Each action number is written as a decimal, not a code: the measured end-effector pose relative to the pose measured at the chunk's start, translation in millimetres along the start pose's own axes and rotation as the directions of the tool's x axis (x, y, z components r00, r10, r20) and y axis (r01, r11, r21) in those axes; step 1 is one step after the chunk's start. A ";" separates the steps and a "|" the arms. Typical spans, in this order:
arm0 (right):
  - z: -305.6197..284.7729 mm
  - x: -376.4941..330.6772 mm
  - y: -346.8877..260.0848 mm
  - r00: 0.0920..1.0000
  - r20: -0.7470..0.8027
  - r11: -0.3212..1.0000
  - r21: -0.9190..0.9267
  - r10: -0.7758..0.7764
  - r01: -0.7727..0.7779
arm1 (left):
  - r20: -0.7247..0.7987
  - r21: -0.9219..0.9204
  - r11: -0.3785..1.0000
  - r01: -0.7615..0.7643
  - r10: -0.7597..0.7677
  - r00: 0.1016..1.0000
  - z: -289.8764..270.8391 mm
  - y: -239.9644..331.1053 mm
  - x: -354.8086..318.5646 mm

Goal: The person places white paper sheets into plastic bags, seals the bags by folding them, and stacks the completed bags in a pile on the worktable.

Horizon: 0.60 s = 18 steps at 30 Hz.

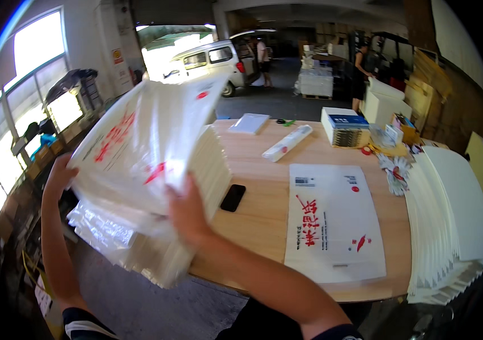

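Hands [188, 212] hold plastic [145, 127] — wht (tilted)

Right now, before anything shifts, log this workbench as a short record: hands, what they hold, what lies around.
Left grip: holding the left edge of the raised sheet
Right grip: holding its lower right part
Raised sheet: white, glossy, red print, lifted at a tilt
Beneath it: layered white stack on the table's left
Table: light wood
Beside stack: black phone
Right of phone: flat printed sheet
Far right: fanned white pile
Background: white van
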State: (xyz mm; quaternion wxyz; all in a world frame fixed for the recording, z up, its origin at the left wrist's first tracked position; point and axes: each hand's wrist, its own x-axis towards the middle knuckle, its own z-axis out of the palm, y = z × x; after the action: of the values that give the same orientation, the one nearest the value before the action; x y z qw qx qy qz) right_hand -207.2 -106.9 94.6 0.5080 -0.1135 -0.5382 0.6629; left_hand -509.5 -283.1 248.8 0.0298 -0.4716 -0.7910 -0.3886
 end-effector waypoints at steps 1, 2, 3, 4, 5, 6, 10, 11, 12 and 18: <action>22.2 6.4 26.1 0.997 -0.023 0.988 -0.140 -0.074 0.070 | -0.051 0.075 0.997 0.009 -0.005 0.999 -4.3 -37.3 5.3; 31.5 5.9 35.1 0.992 -0.034 0.932 -0.349 -0.118 0.099 | -0.018 0.140 0.989 0.052 -0.050 0.999 -2.9 -67.9 10.3; 29.9 0.2 40.2 0.997 -0.015 0.964 -0.255 0.079 -0.080 | 0.000 0.106 0.981 0.161 -0.162 0.987 12.3 -78.0 3.9; 39.9 -11.8 37.1 0.961 0.051 0.954 -0.143 0.272 -0.262 | 0.032 0.116 0.972 0.205 -0.210 0.977 3.5 -117.4 1.1; 39.6 -14.7 36.1 0.890 0.109 0.896 -0.064 0.443 -0.438 | 0.105 0.168 0.954 0.247 -0.266 0.958 18.4 -120.9 -1.0; 35.8 -15.2 29.8 0.860 0.159 0.875 -0.081 0.485 -0.478 | 0.168 0.232 0.929 0.287 -0.329 0.929 23.7 -118.8 -5.9; 23.7 -24.3 26.2 0.814 0.257 0.852 -0.094 0.521 -0.515 | 0.168 0.029 0.957 0.287 -0.288 0.943 22.1 -156.5 -17.5; 22.5 -26.5 29.9 0.836 0.246 0.870 -0.079 0.490 -0.486 | 0.161 0.040 0.967 0.253 -0.256 0.953 22.5 -170.2 -14.8; 24.8 -29.6 36.6 0.875 0.220 0.902 -0.137 0.432 -0.410 | 0.157 0.052 0.975 0.215 -0.220 0.963 23.6 -180.9 -11.2; 65.7 -60.1 60.6 0.949 0.230 0.912 -0.394 0.218 -0.114 | 0.084 0.219 0.973 0.068 -0.088 0.993 2.3 -318.5 7.0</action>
State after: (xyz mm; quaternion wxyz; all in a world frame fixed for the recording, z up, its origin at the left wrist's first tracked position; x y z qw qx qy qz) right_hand -258.9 -188.2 46.4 0.3403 -0.1634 -0.7074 0.5976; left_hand -757.7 -357.1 63.2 0.0285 -0.4517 -0.8470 -0.2788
